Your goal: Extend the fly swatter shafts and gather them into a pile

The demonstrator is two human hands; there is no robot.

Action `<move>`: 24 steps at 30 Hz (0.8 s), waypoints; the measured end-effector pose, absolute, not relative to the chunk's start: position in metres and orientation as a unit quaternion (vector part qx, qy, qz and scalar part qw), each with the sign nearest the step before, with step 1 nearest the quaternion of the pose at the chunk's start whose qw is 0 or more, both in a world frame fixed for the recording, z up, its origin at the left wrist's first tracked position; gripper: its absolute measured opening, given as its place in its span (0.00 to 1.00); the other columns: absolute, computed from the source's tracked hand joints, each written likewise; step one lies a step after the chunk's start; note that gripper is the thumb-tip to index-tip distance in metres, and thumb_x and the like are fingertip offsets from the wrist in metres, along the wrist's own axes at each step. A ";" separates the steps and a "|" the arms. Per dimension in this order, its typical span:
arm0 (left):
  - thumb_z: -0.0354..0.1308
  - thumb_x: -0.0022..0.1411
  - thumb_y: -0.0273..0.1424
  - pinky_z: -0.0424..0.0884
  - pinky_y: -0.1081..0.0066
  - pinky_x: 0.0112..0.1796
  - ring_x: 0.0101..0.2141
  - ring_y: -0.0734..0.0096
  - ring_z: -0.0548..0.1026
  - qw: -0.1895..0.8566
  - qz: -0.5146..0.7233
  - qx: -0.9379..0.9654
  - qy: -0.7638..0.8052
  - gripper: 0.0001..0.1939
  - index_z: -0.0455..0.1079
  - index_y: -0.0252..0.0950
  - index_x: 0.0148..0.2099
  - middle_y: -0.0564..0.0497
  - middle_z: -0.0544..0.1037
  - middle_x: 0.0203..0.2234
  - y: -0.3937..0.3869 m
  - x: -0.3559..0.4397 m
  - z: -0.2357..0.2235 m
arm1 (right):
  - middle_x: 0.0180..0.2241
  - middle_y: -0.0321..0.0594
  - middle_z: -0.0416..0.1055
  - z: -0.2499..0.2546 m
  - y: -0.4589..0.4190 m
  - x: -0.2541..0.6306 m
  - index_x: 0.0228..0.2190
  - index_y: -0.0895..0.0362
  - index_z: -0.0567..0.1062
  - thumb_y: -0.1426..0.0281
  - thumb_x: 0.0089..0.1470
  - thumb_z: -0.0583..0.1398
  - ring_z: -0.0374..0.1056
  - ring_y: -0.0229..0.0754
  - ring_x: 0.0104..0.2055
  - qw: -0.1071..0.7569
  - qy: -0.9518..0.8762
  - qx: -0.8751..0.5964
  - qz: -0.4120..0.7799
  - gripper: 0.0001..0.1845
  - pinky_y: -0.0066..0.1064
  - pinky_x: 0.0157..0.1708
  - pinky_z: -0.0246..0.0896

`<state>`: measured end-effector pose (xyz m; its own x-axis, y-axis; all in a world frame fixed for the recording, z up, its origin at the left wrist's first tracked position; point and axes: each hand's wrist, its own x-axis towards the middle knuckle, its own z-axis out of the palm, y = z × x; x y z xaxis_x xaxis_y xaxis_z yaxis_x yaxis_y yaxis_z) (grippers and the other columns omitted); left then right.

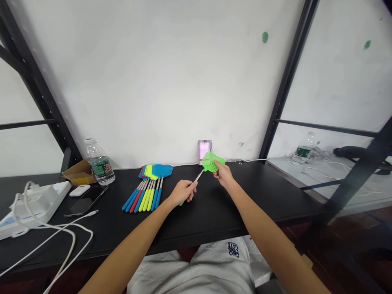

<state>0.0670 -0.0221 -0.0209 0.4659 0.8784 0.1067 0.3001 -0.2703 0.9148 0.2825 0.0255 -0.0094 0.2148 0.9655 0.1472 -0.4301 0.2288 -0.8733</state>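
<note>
A green fly swatter (211, 160) is held in both hands above the black table (196, 220). My left hand (183, 191) is closed round its handle, and a bit of green handle shows below the fist. The thin metal shaft runs up and right from that fist to the mesh head. My right hand (223, 173) pinches the mesh head at its lower right edge, thumb on top. To the left lies a fanned row of several fly swatters (147, 190), with blue, red and yellow-green handles toward me and heads at the back.
A propped-up phone (204, 147) leans at the wall behind the swatter. On the left are a water bottle (99, 162), a cardboard box (79, 173), a white case (80, 190), a dark phone (86, 201), cables and a power strip (33, 208). Black metal posts (286, 81) flank the table.
</note>
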 end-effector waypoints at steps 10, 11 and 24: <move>0.47 0.60 0.51 0.61 0.77 0.18 0.12 0.78 0.63 0.435 0.315 0.742 0.403 0.25 0.64 0.34 0.26 0.55 0.67 0.10 -0.025 0.067 -0.018 | 0.17 0.32 0.62 -0.005 0.020 0.278 0.24 0.58 0.67 0.56 0.40 0.69 0.55 0.30 0.15 0.691 -0.383 -0.344 0.507 0.22 0.22 0.10 0.40; 0.47 0.60 0.51 0.61 0.77 0.18 0.12 0.79 0.63 0.433 0.315 0.742 0.404 0.25 0.64 0.34 0.26 0.55 0.67 0.10 -0.025 0.067 -0.018 | 0.17 0.32 0.62 -0.005 0.020 0.278 0.24 0.58 0.67 0.56 0.39 0.69 0.55 0.30 0.15 0.689 -0.387 -0.342 0.509 0.22 0.22 0.11 0.41; 0.47 0.60 0.51 0.52 0.78 0.16 0.12 0.81 0.57 0.429 0.325 0.740 0.403 0.24 0.61 0.36 0.26 0.59 0.60 0.11 -0.027 0.066 -0.018 | 0.18 0.31 0.62 -0.003 0.018 0.284 0.24 0.58 0.69 0.57 0.37 0.70 0.53 0.29 0.15 0.665 -0.418 -0.330 0.523 0.22 0.23 0.12 0.42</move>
<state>0.0663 -0.0269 -0.0178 0.4636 0.8757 0.1350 0.3188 -0.3070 0.8967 0.2839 0.0179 -0.0031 0.1022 0.9722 0.2107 -0.4201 0.2341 -0.8767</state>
